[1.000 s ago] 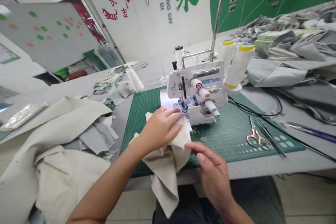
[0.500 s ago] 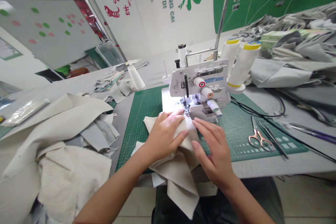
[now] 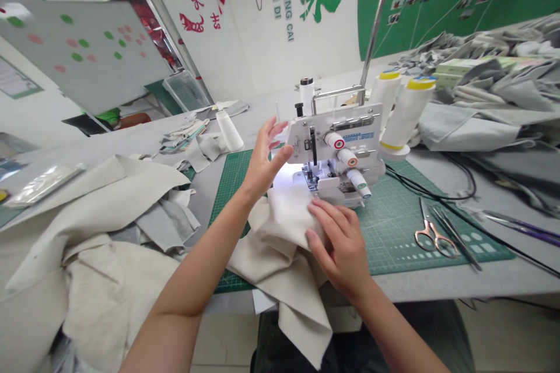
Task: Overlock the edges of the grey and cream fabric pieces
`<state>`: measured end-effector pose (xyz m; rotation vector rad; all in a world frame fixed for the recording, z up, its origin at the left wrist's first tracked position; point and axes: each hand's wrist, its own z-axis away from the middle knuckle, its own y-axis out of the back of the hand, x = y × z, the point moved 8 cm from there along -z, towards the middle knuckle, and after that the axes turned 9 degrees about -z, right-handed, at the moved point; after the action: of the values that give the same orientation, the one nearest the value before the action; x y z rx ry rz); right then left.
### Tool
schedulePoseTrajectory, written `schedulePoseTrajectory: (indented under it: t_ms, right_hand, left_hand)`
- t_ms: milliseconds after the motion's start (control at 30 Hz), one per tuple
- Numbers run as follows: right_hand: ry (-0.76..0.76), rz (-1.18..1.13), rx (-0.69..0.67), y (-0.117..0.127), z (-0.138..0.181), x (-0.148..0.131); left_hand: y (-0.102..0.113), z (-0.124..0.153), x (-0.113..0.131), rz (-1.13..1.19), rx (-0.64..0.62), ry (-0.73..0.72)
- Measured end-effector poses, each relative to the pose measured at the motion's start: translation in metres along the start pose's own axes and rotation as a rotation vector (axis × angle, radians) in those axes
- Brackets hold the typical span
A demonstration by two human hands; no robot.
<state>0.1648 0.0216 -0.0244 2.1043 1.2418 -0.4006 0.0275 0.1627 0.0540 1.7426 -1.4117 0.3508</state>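
A white overlock sewing machine (image 3: pixel 339 134) stands on a green cutting mat (image 3: pixel 389 227), its lamp lighting the needle area. A piece of beige fabric (image 3: pixel 291 210) runs from the presser foot toward me and drapes over the table's front edge in folds. My left hand (image 3: pixel 268 157) is raised at the machine's left side, fingers apart and thumb close to the housing. Whether it touches the housing, I cannot tell. My right hand (image 3: pixel 343 242) lies on the right side of the fabric below the foot, fingers stretched out and the thumb apart from them.
Scissors (image 3: pixel 433 233) and tweezers (image 3: pixel 457 239) lie on the mat at the right, near black cables (image 3: pixel 420 186). Large beige cloth pieces (image 3: pixel 100 204) are heaped at the left. A thread cone (image 3: pixel 230 131) leans behind the mat; grey fabric piles (image 3: pixel 472 119) fill the back right.
My left hand has lifted off the fabric and moved up to the machine's left side. My right hand has shifted slightly left and down, onto the fabric.
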Motion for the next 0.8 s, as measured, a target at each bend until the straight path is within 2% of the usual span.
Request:
schedulePoseTrajectory:
  t_ms: [100,367,467,533,600,667,700,800]
  right_hand:
    - [-0.005,-0.009,-0.009,0.0,-0.001,0.001]
    - [-0.002,-0.042,0.01,0.0,-0.001,0.001]
    - [-0.001,-0.043,0.007,0.0,-0.001,0.001]
    - [0.002,-0.041,0.004,0.0,0.0,0.001]
    - [0.006,-0.04,0.006,0.0,0.0,0.001]
    - [0.003,-0.044,0.006,0.0,0.0,0.001]
    - [0.001,-0.049,0.007,0.0,0.0,0.002]
    - [-0.003,-0.102,-0.01,-0.002,0.002,0.003]
  left_hand:
    - [-0.015,-0.02,-0.004,0.012,-0.12,-0.041]
    - [-0.023,-0.022,-0.001,-0.177,-0.197,-0.028]
    - [-0.023,-0.022,0.001,-0.194,-0.181,-0.05]
    - [-0.016,-0.017,0.006,-0.276,-0.092,-0.058]
    - [-0.002,-0.002,0.02,-0.431,0.063,-0.037]
    - [0.009,0.024,0.041,-0.615,0.199,0.011]
    - [0.007,0.038,0.053,-0.675,0.183,0.005]
    - [-0.025,0.081,0.08,-0.734,-0.123,-0.087]
